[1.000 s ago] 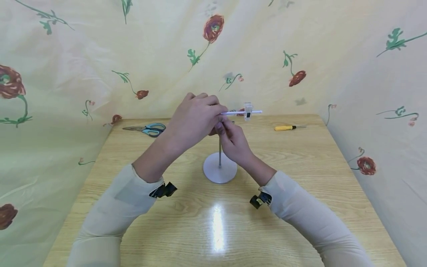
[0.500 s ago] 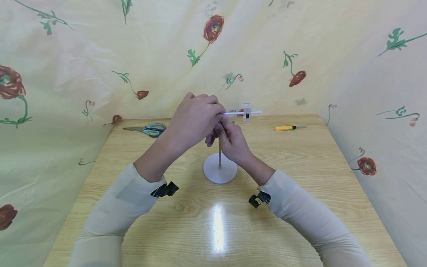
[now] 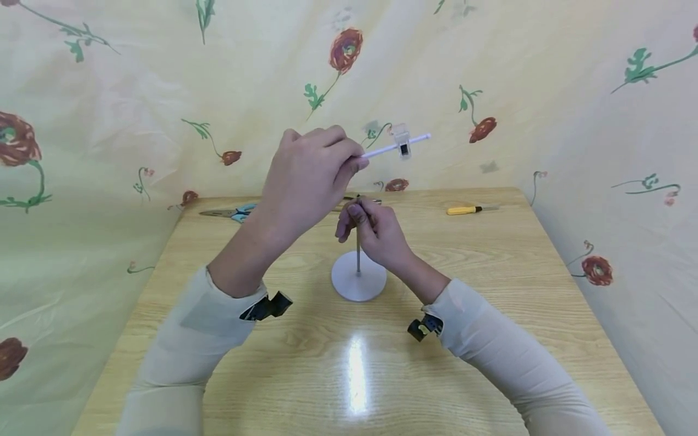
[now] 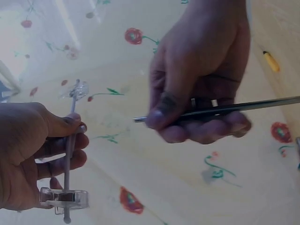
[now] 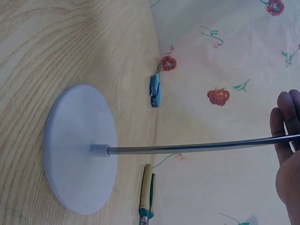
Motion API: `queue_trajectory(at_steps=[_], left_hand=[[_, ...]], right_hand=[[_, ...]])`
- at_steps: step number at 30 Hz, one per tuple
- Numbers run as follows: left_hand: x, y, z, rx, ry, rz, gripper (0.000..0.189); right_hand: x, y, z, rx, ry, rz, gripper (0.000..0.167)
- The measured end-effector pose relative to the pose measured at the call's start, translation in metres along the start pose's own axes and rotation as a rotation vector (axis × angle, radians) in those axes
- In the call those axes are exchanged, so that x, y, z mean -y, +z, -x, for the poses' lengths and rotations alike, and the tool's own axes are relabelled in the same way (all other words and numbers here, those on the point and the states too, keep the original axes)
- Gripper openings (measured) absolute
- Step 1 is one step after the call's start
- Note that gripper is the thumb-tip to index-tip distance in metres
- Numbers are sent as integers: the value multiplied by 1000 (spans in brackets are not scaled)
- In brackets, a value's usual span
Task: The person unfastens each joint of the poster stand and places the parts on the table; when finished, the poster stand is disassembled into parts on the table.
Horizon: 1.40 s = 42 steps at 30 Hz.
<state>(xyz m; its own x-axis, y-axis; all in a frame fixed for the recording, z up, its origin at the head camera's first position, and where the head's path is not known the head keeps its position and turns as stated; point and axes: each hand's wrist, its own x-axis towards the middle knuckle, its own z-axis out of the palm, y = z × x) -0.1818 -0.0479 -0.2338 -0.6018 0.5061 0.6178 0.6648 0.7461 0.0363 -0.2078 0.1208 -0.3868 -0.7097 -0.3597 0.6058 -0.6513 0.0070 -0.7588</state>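
My left hand (image 3: 311,181) pinches a thin white rod (image 3: 382,151) between thumb and fingers, tilted up to the right. One clear plastic clip (image 3: 402,142) sits near the rod's right end; in the left wrist view a second clear clip (image 4: 78,90) shows near its other end. Below it, my right hand (image 3: 382,230) grips the upper part of an upright metal pole (image 3: 358,251). The pole's bare tip (image 4: 139,119) pokes out past the thumb, apart from the rod. A round white base (image 5: 79,183) carries the pole and stands on the table.
Blue-handled scissors (image 3: 223,213) lie at the table's back left. At the back right is a yellow screwdriver (image 3: 463,211). Pliers with yellow and green handles (image 5: 146,187) lie behind the stand, mostly hidden by the hands in the head view. A flowered cloth hangs behind the table.
My left hand has risen with the white rod, lifting it off the pole's top and tilting it. The right hand stays on the pole.
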Motion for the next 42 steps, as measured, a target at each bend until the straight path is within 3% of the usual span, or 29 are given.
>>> queue_trajectory(at_steps=[6, 15, 32, 42], left_hand=[[4, -12, 4, 22, -93, 52, 26], [28, -17, 19, 16, -234, 108, 26], [62, -34, 39, 33, -435, 112, 28], [76, -40, 50, 25, -510, 125, 28]], right_hand=[[1, 0, 0, 4, 27, -3, 25], [-2, -3, 1, 8, 9, 7, 23], [-1, -5, 2, 11, -10, 41, 23], [0, -5, 1, 19, 14, 49, 24]])
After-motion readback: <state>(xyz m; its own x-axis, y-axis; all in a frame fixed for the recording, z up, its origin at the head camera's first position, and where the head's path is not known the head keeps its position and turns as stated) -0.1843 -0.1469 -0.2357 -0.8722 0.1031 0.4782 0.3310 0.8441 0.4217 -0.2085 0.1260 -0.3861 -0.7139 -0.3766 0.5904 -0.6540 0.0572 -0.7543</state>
